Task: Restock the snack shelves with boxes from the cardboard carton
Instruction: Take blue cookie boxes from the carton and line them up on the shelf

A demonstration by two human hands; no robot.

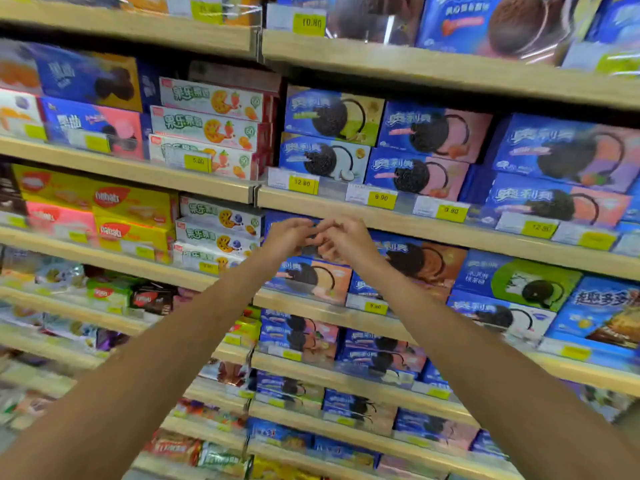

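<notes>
Shop aisle, pale wood-edged shelves (485, 240) packed with snack boxes; cardboard carton not in view. Left hand (287, 237) and right hand (346, 240) meet mid-frame, fingers curled, over stacked blue cardboard cookie boxes (311, 278). Can't tell if they grip anything. Boxes probably light, stiff, corners crushable; take by the long edges.

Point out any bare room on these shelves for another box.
Hardly any: only dark headroom above the Oreo stacks and the left blue boxes. Rows are packed side by side; the left hand and right hand crowd the shelf below.
</notes>
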